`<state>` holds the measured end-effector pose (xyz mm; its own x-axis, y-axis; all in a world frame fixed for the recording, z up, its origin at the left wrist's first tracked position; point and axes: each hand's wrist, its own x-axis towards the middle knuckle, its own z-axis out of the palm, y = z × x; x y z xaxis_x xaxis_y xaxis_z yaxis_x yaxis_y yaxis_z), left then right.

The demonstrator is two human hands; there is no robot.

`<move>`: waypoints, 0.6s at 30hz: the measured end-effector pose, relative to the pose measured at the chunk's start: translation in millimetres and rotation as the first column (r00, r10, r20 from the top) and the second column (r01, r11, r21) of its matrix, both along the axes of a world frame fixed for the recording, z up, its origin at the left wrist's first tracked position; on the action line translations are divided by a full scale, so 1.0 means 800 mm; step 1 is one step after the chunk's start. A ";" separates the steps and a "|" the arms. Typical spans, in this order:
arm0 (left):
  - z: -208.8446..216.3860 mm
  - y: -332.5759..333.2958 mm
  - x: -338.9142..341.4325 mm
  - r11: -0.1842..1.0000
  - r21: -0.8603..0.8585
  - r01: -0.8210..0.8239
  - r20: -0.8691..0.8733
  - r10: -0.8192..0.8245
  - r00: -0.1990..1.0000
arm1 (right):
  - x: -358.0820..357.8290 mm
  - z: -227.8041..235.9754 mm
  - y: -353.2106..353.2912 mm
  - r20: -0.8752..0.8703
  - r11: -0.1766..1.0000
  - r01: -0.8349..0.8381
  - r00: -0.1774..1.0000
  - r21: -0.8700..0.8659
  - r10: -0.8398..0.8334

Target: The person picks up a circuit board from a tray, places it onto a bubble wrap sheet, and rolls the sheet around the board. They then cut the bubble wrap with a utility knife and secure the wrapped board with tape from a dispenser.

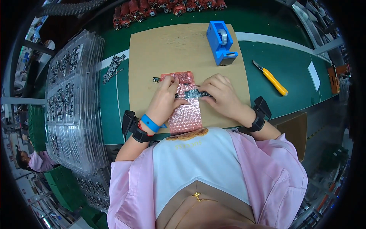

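A strip of pink bubble wrap (185,115) lies on the brown cardboard sheet (160,45), its near end reaching the table's front edge. Across it lies a narrow circuit board (191,94). My right hand (220,94) pinches the board's right end between thumb and fingers. My left hand (166,96) is at the board's left end, its fingers curled on the wrap's folded far part and the thumb stretched along the near side. A small dark connector end (156,79) pokes out left of the wrap.
A blue tape dispenser (220,44) stands at the cardboard's far right. Right of it lies a yellow utility knife (271,79), blade out. Loose circuit boards (113,68) and stacked clear trays (76,103) are at left. Several red-wrapped bundles (167,7) line the back. Another person (38,161) is far left.
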<state>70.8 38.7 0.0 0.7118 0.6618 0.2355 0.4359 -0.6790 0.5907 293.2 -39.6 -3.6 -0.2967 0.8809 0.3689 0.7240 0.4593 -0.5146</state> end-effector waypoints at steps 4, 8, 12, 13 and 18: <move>-0.003 -0.001 0.007 0.999 0.031 -0.037 -0.005 0.037 0.999 | -0.008 -0.009 0.000 -0.008 0.981 0.193 0.981 0.011 -0.193; 0.000 0.007 0.008 0.998 -0.048 -0.052 0.009 0.052 0.999 | -0.007 -0.010 0.001 -0.021 0.993 0.101 0.994 -0.064 -0.103; 0.007 0.017 0.012 0.998 -0.059 -0.025 -0.019 0.024 1.000 | -0.008 -0.010 0.000 -0.013 0.997 0.034 0.999 -0.063 -0.034; 0.008 0.018 0.012 0.999 -0.047 -0.012 -0.036 0.010 0.999 | -0.009 -0.012 0.000 0.013 0.997 0.024 1.000 -0.069 -0.023; 0.012 0.006 0.021 0.997 0.080 -0.010 -0.087 0.017 0.996 | -0.016 -0.012 0.001 0.113 0.999 0.010 0.994 -0.039 -0.006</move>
